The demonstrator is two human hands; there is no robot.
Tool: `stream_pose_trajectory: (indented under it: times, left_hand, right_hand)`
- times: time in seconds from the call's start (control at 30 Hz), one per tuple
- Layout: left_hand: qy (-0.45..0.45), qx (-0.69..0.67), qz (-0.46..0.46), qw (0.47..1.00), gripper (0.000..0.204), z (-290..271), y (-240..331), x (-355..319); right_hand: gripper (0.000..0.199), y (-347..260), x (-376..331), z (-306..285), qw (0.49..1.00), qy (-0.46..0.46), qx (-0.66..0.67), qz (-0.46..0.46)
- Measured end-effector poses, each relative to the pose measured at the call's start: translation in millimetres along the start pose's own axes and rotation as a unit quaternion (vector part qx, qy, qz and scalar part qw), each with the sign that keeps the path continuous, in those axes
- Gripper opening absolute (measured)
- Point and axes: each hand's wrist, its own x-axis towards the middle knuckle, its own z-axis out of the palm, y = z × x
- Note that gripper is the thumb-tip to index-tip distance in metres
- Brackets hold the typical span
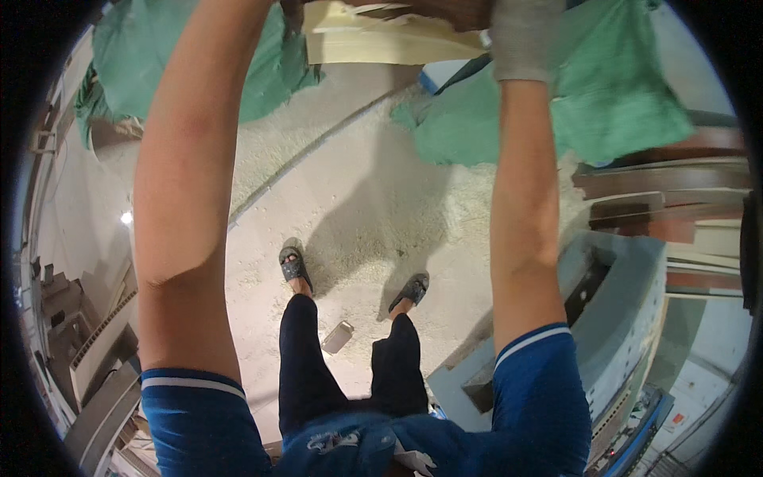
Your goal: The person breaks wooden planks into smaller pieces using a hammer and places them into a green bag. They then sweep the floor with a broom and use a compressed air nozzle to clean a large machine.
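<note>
Both my arms stretch forward to the top edge of the view. My right hand (pixel 524 44), in a light grey glove, is blurred and cut off by that edge, so its fingers do not show. It is beside the right end of a brown piece (pixel 453 11) and a pale yellow panel (pixel 362 38) with a ragged upper part. My left forearm (pixel 211 71) is bare and runs out past the top edge near the panel's left end, so my left hand lies outside the picture. Whether either hand grips the panel cannot be made out.
Green cloth (pixel 628 87) is spread at the front right, with more green cloth (pixel 151 56) at front left. Pale shavings litter the floor (pixel 350 230). A flat rectangular object (pixel 338 337) lies near my feet. A grey-blue machine (pixel 620 294) and stacked boards (pixel 675 179) stand right.
</note>
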Motion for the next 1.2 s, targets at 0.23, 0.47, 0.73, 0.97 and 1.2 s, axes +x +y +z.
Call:
stream_pose_trajectory:
  times: [0.23, 0.47, 0.73, 0.97, 1.2]
  left_hand:
    - [-0.263, -0.117, -0.701, 0.652, 0.055, 51.1, 185.5, -630.1]
    - [-0.189, -0.132, -0.838, 0.495, 0.061, -11.1, 359.3, -719.7]
    - [-0.353, -0.006, -0.847, 0.398, 0.064, -48.7, 354.8, -578.1]
    - [-0.272, -0.03, -0.838, 0.472, 0.061, -103.6, 356.1, -433.4]
    - [-0.245, -0.087, -0.746, 0.613, 0.061, -147.7, 314.8, -341.0]
  right_hand:
    - [0.082, 291.6, -471.7, -53.1, 0.808, -0.14, -0.197, 0.538]
    - [0.083, 304.1, -649.0, -154.1, 0.685, -0.245, -0.212, 0.652]
    - [0.054, 180.7, -581.5, -157.3, 0.713, -0.199, -0.152, 0.655]
    - [0.053, 36.4, -476.1, -134.2, 0.753, -0.15, -0.157, 0.621]
    - [0.057, -70.7, -407.1, -102.5, 0.843, -0.134, -0.202, 0.48]
